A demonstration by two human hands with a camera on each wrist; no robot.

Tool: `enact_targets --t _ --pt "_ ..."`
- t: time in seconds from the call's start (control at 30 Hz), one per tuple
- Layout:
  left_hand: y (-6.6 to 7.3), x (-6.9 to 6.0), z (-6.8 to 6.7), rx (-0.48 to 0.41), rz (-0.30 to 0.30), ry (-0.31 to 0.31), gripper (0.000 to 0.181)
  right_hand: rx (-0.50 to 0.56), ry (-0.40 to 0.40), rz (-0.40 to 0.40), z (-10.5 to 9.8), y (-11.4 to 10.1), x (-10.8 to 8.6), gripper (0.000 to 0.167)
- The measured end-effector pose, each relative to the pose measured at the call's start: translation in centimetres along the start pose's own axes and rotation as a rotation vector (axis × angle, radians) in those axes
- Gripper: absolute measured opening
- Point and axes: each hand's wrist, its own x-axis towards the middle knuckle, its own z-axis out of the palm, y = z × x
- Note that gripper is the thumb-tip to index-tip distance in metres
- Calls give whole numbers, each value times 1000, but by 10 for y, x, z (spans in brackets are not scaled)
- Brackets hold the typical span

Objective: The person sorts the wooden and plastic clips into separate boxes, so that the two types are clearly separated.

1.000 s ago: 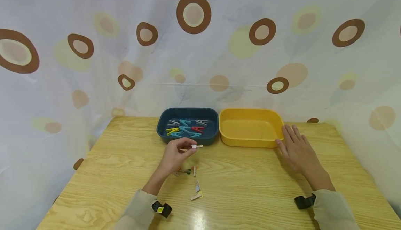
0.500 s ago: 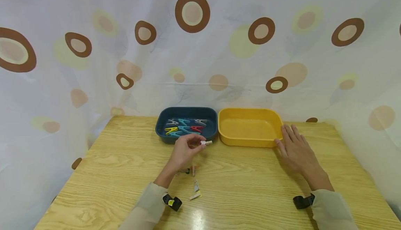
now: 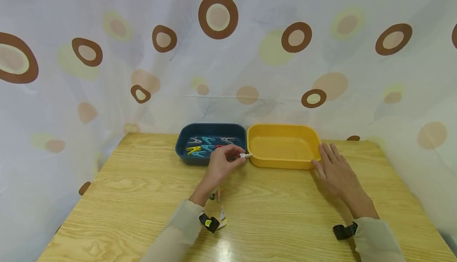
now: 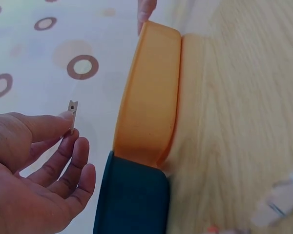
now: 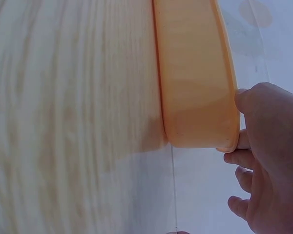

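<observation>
My left hand (image 3: 221,166) pinches a small wooden clothespin (image 3: 244,155) with a white decoration between thumb and fingertips. It is raised near where the two tubs meet, close to the left edge of the yellow tub (image 3: 280,163). In the left wrist view the clothespin (image 4: 73,113) stands up out of the pinch. The right hand (image 3: 336,174) touches the yellow tub's right front corner, fingers straight along its side and thumb at the front. Several plastic clothespins (image 3: 208,139) in blue, yellow, red and grey lie in the dark blue tub (image 3: 191,161); my left hand hides some of them.
Small wooden clothespins lie on the wooden table (image 3: 278,210) in front of the tubs. One clothespin (image 3: 219,195) and another clothespin (image 3: 223,213) show beside my left wrist, which partly covers the group. A patterned sheet (image 3: 246,67) hangs behind the table.
My left hand has moved right and away from me with the wooden clothespin, from before the blue tub to the yellow tub's left edge. The right hand stays at its corner.
</observation>
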Motion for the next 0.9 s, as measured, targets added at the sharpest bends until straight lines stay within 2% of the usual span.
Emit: enact_targets --t 0.33,0.5,0.63,0.9 --pt "21 33 29 -39 5 -27 16 -10 11 0 0 2 -2 68" --pt "26 47 46 -53 18 -34 15 -5 10 4 2 2 -2 68" --pt "27 58 57 -31 15 -43 16 -2 13 6 2 2 -3 69" --pt "30 77 76 -22 13 -65 14 -7 23 4 4 1 1 69"
